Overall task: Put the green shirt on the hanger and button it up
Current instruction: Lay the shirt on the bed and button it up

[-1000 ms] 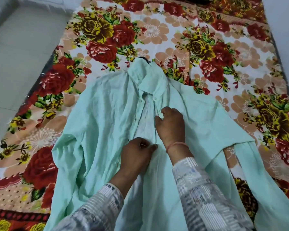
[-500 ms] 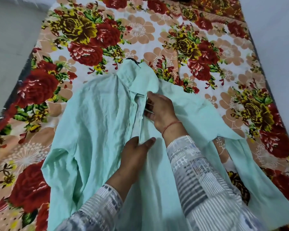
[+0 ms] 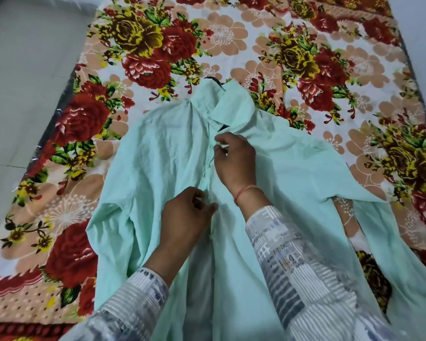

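Here the right hand (image 3: 235, 159) pinches the front edge of the green shirt (image 3: 162, 166) just below the collar, while the left hand (image 3: 185, 222) pinches the same front opening lower down. The shirt lies spread face-up on a floral bedsheet (image 3: 138, 57). A dark bit of hanger (image 3: 213, 79) shows at the collar.

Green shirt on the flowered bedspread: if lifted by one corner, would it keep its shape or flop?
Probably flop: the pale green fabric shirt lies wrinkled, sleeves draped limply. It seems light, since the left hand and right hand pinch its front edges with just their fingers.
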